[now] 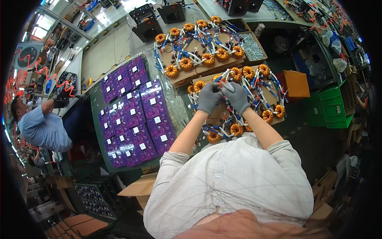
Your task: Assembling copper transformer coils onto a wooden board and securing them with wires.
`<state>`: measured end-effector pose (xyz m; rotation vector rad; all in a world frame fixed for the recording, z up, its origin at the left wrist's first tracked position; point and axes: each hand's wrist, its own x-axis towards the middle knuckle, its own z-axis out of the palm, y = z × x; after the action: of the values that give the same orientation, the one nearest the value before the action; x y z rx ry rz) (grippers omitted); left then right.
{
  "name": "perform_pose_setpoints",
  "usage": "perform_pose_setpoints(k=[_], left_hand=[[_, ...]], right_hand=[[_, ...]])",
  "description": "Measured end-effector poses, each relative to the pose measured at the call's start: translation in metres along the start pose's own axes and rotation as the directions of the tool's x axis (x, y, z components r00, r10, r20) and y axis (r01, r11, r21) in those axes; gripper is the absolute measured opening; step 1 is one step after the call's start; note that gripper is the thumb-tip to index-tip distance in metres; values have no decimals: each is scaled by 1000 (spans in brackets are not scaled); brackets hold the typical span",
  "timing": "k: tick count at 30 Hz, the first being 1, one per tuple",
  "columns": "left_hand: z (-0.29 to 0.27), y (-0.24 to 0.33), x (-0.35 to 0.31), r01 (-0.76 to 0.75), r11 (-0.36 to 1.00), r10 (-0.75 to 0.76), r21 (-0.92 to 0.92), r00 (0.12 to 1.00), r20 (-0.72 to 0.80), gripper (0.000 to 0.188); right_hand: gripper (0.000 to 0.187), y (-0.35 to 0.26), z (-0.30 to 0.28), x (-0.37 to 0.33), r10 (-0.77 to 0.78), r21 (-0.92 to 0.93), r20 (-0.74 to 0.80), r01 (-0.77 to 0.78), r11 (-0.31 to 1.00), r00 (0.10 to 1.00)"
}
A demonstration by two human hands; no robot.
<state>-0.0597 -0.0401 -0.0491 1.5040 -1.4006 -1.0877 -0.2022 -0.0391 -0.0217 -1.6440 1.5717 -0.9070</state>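
Note:
Both my hands wear grey gloves and meet over the nearer cardboard tray [260, 128] of copper-wound toroid coils. My right hand [237, 97] is closed on white wire leads [227, 84] that stick up between the hands, with a bit of red among them. Fingers pinched, my left hand [209, 99] is right beside these leads; a small dark and reddish piece shows at its fingertips, too small to name. Around the hands lie orange coils [236, 129] with blue, white and red leads ending in metal lugs. Part of the tray is hidden under my hands and forearms.
Purple circuit boards [137, 110] with white square labels cover the table to the left. Beyond my hands are a second tray of coils [208, 59] and a box of small metal fasteners [252, 47]. An orange box [296, 84] and green crates [332, 105] stand right. A co-worker [45, 125] is at far left.

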Motion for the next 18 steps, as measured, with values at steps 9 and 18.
perform_pose_setpoints(k=[9, 18], left_hand=[[-21, 16, 7, -190, 876, 133, 443, 979, 156, 19], [-27, 16, 1, 157, 981, -99, -114, 908, 407, 16]], right_hand=[[30, 2, -4, 5, 35, -110, 87, -26, 994, 996], [31, 5, -2, 11, 198, 114, 89, -207, 972, 976]])
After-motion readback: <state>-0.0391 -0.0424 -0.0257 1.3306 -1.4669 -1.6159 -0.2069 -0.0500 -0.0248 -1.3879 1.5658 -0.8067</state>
